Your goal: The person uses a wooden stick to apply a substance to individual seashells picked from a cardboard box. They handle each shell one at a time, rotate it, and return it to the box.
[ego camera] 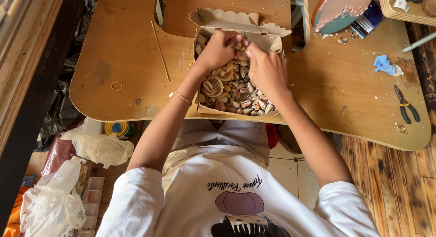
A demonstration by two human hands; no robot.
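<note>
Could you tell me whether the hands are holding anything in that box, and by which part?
Both the left hand and right hand dig among seashells in the cardboard box; whether either grips one cannot be told.

Bare-armed person in a white printed T-shirt, seen from above

Short white sleeves end above the elbows at the lower left and lower right of the frame, leaving both forearms uncovered up to the left hand (219, 49) and right hand (268, 69) near the upper middle. A thin gold-coloured bracelet (180, 97) circles the left wrist. The shirt front carries dark cursive lettering over a mauve rounded shape and a black-and-white figure; light beige trousers show beneath.
</note>
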